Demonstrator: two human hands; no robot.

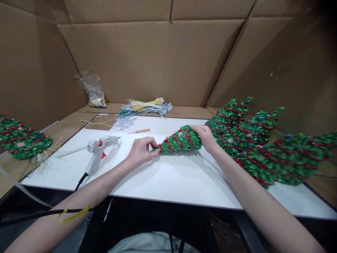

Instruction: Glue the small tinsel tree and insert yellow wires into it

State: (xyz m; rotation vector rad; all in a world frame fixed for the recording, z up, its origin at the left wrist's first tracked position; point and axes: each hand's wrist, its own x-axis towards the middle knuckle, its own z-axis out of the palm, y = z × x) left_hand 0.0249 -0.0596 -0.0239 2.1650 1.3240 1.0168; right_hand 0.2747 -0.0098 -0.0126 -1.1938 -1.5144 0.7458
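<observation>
The left hand (140,149) is curled, its fingertips pinched on the narrow tip of a small green tree (180,141) that lies on its side on the white bench (168,182). The right hand (206,137) is closed over the wide base of the same tree, fingers wrapped across its upper edge. So the tree lies between the two hands with its long axis running nearly level from one to the other, tip toward the left hand and base toward the right, the base end a little farther from the person. Red garland winds around its green surface, and a few small ornaments sit on it.

Just beyond the right hand, on its outer side, a heap of finished trees (263,144) leans on the bench edge, their tips pointing up and away from the hand. Outward from the left hand a white glue gun (98,149) rests on the bench, its nozzle toward the hand and its black cord running off the near edge. Just past the left hand lies a wooden-handled awl (139,131), or so it seems; the tip is thin and hard to read. Farther back are a bundle of wires (146,106) and a clear bag (92,89). Well off to the left-hand side lies another tree (22,138) on brown cardboard.
</observation>
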